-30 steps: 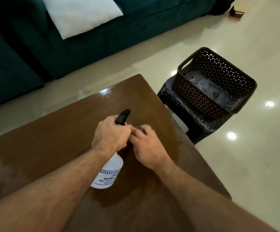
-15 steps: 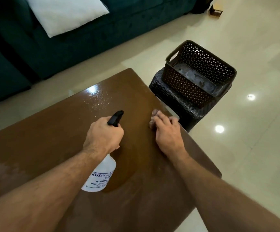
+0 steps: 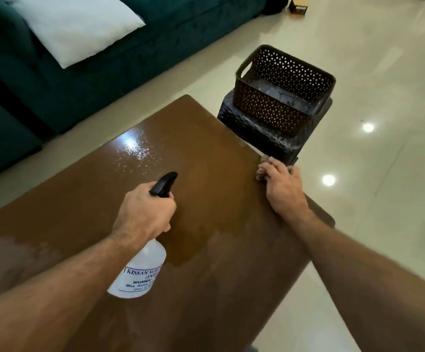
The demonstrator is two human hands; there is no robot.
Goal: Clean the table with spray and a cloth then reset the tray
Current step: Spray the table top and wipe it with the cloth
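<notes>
My left hand (image 3: 145, 212) grips the neck of a white spray bottle (image 3: 140, 273) with a black trigger head, held tilted over the middle of the brown wooden table (image 3: 206, 138). Spray droplets glisten on the table's far left part. My right hand (image 3: 282, 189) presses down at the table's right edge, fingers curled over a small cloth (image 3: 265, 158). Only scraps of the cloth show at the fingertips; the hand hides the rest.
A dark perforated basket (image 3: 277, 107) sits on a black woven stool (image 3: 262, 138) just beyond the table's right corner. A green sofa (image 3: 104, 72) with a white pillow (image 3: 79, 24) stands behind. Glossy tile floor surrounds the table, with a small box (image 3: 298, 5) far off.
My right hand has slid away from the bottle, to the right and outward, up to the table's right edge. The left hand keeps hold of the spray bottle near the middle.
</notes>
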